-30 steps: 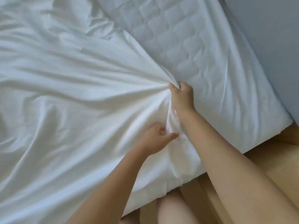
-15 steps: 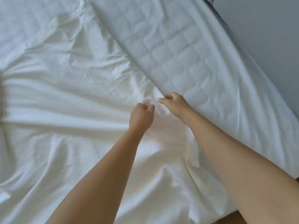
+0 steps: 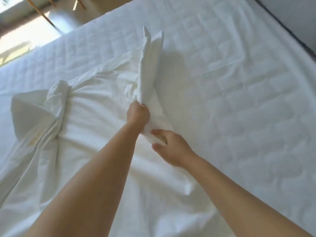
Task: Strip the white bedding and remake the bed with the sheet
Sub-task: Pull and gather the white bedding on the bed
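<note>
Left grip [image 3: 138, 115] fisted round sheet [image 3: 148, 69], right grip [image 3: 171, 147] pinching its fold

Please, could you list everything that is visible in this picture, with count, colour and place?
sheet: one, white, bunched on the left and middle of the mattress, one gathered end raised
mattress: one, white, quilted, bare on the right and far side
wooden legs: at least two, light brown, top left
wall: one, grey, top right
left hand: one, grips the gathered sheet
right hand: one, holds the sheet nearer the person
</note>
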The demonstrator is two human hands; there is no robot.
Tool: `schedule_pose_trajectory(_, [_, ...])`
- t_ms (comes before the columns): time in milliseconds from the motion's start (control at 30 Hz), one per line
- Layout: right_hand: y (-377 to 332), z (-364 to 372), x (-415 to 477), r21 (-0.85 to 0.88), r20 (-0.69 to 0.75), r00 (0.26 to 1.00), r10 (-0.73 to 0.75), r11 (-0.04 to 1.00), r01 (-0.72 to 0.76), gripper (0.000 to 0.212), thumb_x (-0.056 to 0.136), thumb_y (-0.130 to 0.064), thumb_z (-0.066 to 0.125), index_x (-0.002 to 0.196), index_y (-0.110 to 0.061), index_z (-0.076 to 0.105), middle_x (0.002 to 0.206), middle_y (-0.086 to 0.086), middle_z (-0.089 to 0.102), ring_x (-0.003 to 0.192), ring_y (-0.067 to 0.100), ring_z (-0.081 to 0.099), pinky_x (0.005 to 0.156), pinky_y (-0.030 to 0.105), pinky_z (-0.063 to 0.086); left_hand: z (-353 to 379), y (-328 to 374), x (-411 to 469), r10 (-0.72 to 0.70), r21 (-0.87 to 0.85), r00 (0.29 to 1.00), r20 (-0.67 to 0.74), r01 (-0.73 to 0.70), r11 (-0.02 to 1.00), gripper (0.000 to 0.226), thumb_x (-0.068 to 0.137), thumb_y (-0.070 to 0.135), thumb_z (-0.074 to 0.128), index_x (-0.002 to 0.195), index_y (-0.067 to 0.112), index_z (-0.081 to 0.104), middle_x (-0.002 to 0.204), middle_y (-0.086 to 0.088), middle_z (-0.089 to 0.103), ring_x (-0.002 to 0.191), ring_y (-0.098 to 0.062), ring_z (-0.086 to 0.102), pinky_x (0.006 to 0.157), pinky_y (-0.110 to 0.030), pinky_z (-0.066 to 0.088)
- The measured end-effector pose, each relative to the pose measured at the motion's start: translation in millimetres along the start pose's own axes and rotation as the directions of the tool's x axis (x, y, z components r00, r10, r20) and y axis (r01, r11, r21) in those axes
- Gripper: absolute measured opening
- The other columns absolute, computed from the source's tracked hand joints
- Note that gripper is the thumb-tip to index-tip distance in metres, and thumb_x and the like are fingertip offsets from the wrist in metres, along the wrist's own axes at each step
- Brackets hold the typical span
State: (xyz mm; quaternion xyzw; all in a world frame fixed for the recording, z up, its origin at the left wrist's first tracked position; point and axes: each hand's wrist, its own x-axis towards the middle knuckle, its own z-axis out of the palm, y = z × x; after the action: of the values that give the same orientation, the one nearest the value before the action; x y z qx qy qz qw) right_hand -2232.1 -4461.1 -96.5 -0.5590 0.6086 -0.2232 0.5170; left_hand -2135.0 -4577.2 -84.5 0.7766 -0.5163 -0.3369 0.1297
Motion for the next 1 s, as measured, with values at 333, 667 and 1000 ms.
schedule_pose_trajectory(333, [-48.9,-18.6,110.8,0.595,-0.088,0.930,0.357,0.768,-0.238,0.044,0.086,-0.022,0.064,0.125,-0.007,0.049,0.119,0.010,0.061,0.101,0.024,0.060,0.085,0.034,0.051,2.5,-68.8,-56.2,0.120,-0.258,0.953,0.279,-0.046,0.965,0.022,0.092,0.022,0.042,0.083,0.022,0.062,0.080,0.002,0.067,0.076,-0.018,0.061,0.068,-0.033,0.048])
schedule_pose_trajectory(667, [-44.2,-19.0,138.4,0.247,-0.328,0.939,0.106,0.969,-0.023,0.039,0.090,-0.011,0.044,0.127,-0.018,0.054,0.118,0.002,0.062,0.111,0.024,0.057,0.096,0.035,0.045,-13.9,-18.8,7.1,0.198,-0.160,0.940,0.278,-0.158,0.974,0.028,0.095,0.017,0.042,0.076,0.002,0.055,0.067,-0.006,0.053,0.062,-0.020,0.049,0.055,-0.026,0.038])
schedule_pose_trajectory(1000, [-77.0,-3.4,149.4,-0.098,-0.422,0.899,0.116,0.980,-0.173,0.063,0.081,-0.057,0.058,0.119,-0.007,0.053,0.120,0.008,0.054,0.116,0.029,0.047,0.094,0.036,0.040,-19.5,-57.4,-58.5,0.222,-0.491,0.969,0.109,-0.142,0.859,0.028,0.099,0.020,0.042,0.078,0.014,0.060,0.069,-0.001,0.061,0.065,-0.014,0.057,0.060,-0.032,0.046])
